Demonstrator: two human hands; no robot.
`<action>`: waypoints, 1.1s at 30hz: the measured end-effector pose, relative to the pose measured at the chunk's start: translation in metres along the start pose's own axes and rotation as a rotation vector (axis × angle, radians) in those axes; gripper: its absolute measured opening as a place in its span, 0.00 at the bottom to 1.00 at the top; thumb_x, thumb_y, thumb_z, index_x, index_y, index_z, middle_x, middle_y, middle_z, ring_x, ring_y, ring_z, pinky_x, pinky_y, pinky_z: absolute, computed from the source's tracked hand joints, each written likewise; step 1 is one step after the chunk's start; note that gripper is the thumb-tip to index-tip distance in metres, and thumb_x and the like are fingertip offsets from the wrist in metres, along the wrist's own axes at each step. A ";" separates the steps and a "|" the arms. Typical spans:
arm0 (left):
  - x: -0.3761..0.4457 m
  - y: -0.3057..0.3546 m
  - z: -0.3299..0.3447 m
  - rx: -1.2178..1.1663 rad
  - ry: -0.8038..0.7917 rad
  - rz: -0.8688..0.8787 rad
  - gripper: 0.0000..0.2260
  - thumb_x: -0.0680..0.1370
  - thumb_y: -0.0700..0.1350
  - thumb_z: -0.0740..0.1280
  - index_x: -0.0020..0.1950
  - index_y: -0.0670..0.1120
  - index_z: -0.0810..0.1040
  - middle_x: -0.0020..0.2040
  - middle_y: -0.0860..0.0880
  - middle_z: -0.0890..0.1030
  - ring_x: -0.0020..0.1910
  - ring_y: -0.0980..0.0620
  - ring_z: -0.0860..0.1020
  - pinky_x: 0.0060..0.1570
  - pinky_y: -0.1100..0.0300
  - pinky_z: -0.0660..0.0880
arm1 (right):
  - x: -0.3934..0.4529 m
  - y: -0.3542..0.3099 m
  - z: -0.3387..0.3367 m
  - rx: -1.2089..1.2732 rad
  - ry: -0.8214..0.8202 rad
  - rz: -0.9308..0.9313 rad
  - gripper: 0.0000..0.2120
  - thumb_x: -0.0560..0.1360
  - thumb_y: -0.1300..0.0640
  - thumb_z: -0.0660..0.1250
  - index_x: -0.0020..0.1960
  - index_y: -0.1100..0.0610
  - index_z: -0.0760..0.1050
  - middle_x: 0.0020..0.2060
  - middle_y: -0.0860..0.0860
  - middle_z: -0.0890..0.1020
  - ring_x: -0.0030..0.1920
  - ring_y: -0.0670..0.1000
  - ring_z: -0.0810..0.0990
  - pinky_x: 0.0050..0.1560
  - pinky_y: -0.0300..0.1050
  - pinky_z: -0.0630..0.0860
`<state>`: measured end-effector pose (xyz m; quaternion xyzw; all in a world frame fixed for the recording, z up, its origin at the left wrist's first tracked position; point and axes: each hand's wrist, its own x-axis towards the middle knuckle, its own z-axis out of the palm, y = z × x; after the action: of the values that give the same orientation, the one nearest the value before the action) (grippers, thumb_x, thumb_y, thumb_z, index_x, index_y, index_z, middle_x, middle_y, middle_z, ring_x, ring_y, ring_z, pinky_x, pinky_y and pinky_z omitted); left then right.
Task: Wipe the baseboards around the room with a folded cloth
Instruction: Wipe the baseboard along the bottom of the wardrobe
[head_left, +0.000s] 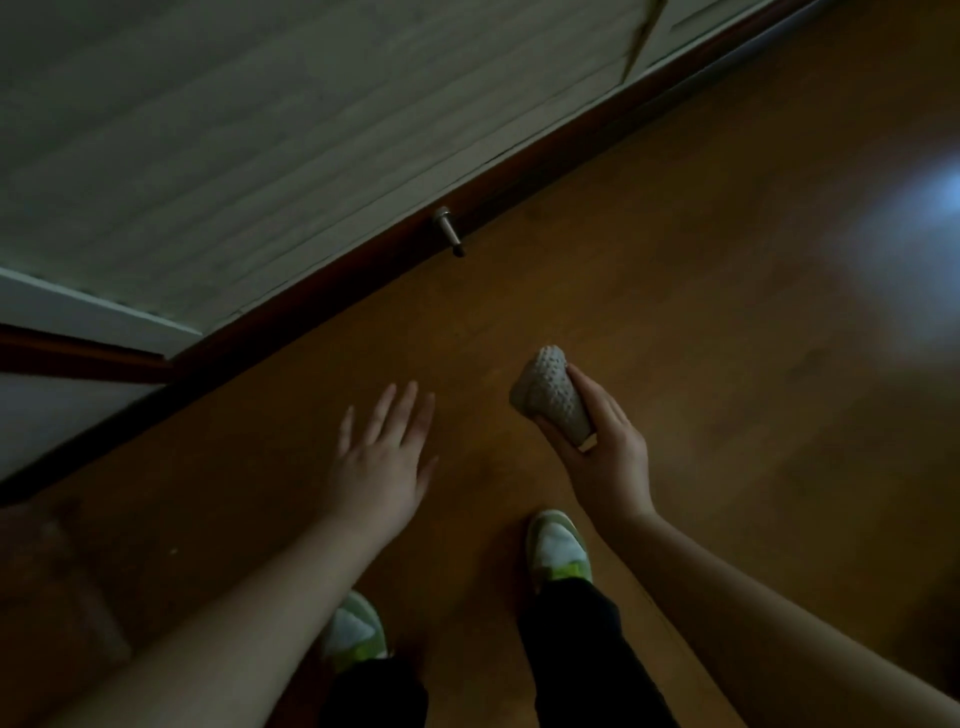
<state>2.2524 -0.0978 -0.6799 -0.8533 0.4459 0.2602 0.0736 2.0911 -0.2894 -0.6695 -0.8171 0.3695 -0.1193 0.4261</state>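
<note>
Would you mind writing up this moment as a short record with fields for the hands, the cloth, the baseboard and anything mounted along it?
right hand: grips the folded cloth, held above the floor
cloth: grey, knobbly weave, folded into a wad, not touching the baseboard
left hand: fingers straight and spread, holds nothing
baseboard: dark reddish strip running diagonally where wall meets floor
door stop: metal peg projecting from the baseboard
floor: orange-brown wood
shoes: white and green, both on the floor
</note>
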 end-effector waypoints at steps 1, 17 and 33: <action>-0.004 0.008 -0.014 -0.001 -0.001 0.011 0.30 0.81 0.61 0.47 0.80 0.53 0.41 0.81 0.51 0.43 0.80 0.49 0.42 0.76 0.41 0.48 | -0.007 -0.012 -0.013 0.012 0.010 0.010 0.29 0.73 0.50 0.73 0.72 0.49 0.69 0.66 0.41 0.74 0.64 0.34 0.72 0.60 0.27 0.69; -0.042 0.085 -0.158 0.060 -0.079 -0.073 0.34 0.74 0.69 0.34 0.74 0.56 0.27 0.79 0.53 0.34 0.78 0.51 0.35 0.76 0.41 0.44 | 0.005 -0.087 -0.141 0.142 0.013 0.046 0.31 0.73 0.52 0.74 0.73 0.46 0.67 0.66 0.40 0.74 0.66 0.38 0.73 0.62 0.34 0.74; 0.035 0.137 -0.160 -0.096 -0.047 -0.216 0.33 0.81 0.65 0.48 0.81 0.52 0.42 0.81 0.49 0.42 0.80 0.47 0.45 0.76 0.41 0.49 | 0.126 -0.055 -0.187 -0.011 -0.142 -0.066 0.29 0.73 0.54 0.75 0.71 0.51 0.71 0.64 0.42 0.76 0.63 0.39 0.74 0.60 0.27 0.70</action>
<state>2.2198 -0.2609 -0.5463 -0.8925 0.3365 0.2921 0.0705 2.1114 -0.4723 -0.5280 -0.8375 0.3118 -0.0728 0.4428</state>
